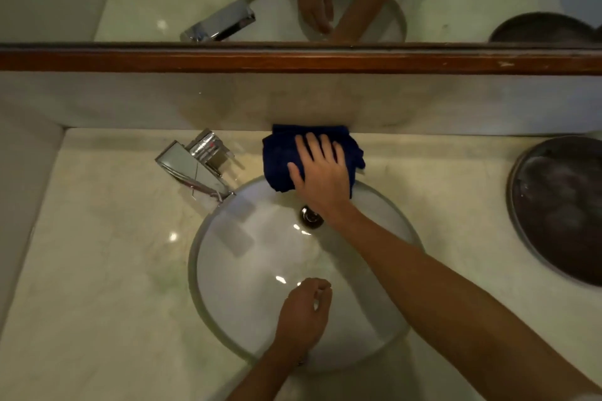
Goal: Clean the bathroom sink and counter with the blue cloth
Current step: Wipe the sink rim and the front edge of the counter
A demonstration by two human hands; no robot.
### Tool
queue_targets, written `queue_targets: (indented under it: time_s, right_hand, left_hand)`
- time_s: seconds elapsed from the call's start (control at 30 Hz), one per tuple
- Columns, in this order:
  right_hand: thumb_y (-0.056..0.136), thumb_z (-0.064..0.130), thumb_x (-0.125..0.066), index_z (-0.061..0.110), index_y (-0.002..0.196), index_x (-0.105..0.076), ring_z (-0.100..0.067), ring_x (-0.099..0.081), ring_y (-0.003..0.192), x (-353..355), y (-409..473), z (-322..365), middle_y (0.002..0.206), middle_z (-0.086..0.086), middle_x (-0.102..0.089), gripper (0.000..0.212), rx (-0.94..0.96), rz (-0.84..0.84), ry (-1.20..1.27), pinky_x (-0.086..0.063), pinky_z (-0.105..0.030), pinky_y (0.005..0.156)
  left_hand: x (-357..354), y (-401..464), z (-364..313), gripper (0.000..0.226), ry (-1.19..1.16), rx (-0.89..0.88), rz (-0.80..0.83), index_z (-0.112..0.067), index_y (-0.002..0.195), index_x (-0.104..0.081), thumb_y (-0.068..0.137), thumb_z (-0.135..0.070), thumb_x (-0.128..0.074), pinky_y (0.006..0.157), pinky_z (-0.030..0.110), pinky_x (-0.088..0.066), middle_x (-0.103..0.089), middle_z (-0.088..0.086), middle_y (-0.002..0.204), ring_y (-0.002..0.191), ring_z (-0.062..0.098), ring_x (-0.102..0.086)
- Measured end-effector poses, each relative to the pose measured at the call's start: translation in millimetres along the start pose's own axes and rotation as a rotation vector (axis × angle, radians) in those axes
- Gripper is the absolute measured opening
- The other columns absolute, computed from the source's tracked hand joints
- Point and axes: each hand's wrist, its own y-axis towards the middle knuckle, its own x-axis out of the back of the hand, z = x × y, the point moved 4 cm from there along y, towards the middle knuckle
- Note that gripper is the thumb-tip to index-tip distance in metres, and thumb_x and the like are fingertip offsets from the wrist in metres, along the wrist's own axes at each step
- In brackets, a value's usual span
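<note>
While right hand (pixel 321 169) presses blue cloth (pixel 280 156), sink (pixel 228 270) holds nothing.

blue cloth (pixel 280 159): middle under right hand (pixel 321 169) | tray (pixel 560 205): cut off right

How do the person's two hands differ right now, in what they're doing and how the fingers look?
The right hand lies flat with straight fingers, pressing the blue cloth on the counter behind the sink; the left hand has loosely curled fingers and holds nothing.
The right hand reaches far across the basin; the left hand hangs over the sink's near part.
Both are bare.
</note>
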Motion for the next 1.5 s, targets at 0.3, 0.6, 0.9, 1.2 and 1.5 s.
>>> queue_targets:
  time_s: [0.3, 0.6, 0.9, 1.2, 1.5]
  right_hand:
    - [0.100, 0.045, -0.047, 0.018, 0.146, -0.055, -0.034, -0.050, 0.132, 28, -36, -116, 0.147, -0.011, -0.055, 0.054, -0.086, -0.015, 0.027, -0.033, -0.046, 0.112]
    - [0.097, 0.048, -0.034, 0.011, 0.143, -0.052, -0.039, -0.044, 0.135, 78, -72, -257, 0.146, -0.018, -0.050, 0.061, -0.325, 0.047, 0.021, -0.030, -0.052, 0.116]
    - [0.094, 0.060, -0.040, 0.014, 0.148, -0.043, -0.036, -0.036, 0.143, 66, -76, -232, 0.152, -0.014, -0.043, 0.071, -0.423, 0.000, -0.043, -0.017, -0.056, 0.123]
    - [0.103, 0.055, -0.029, 0.017, 0.162, -0.024, -0.033, -0.019, 0.155, 70, -204, -184, 0.169, -0.010, -0.021, 0.070, -0.234, 0.122, -0.080, -0.011, -0.053, 0.126]
    - [0.102, 0.057, -0.022, 0.018, 0.164, -0.019, -0.030, -0.012, 0.157, 67, -128, -231, 0.171, -0.008, -0.016, 0.072, -0.292, 0.159, -0.051, -0.008, -0.053, 0.127]
  left_hand:
    - [-5, -24, -2, 0.019, 0.121, 0.017, 0.005, -0.030, 0.105, -0.068, 0.105, -0.036, -0.050, 0.085, 0.026, -0.051, -0.068, -0.016, 0.101, 0.091, 0.005, -0.063]
    - [-26, -62, -13, 0.026, 0.226, 0.056, -0.016, -0.030, 0.095, -0.063, 0.107, -0.040, -0.043, 0.070, 0.019, -0.040, -0.064, -0.014, 0.093, 0.082, 0.003, -0.059]
    - [-25, -67, -24, 0.028, 0.343, 0.023, -0.210, -0.021, 0.090, -0.063, 0.105, -0.036, -0.045, 0.069, 0.033, -0.049, -0.066, -0.005, 0.084, 0.072, 0.016, -0.062]
    - [-26, -68, -25, 0.041, 0.395, 0.060, -0.253, -0.020, 0.073, -0.056, 0.106, -0.039, -0.040, 0.060, 0.035, -0.047, -0.058, -0.004, 0.068, 0.062, 0.018, -0.057]
    - [-28, -70, -23, 0.043, 0.479, 0.052, -0.313, -0.021, 0.066, -0.054, 0.104, -0.037, -0.042, 0.054, 0.029, -0.034, -0.052, -0.007, 0.059, 0.055, 0.015, -0.052]
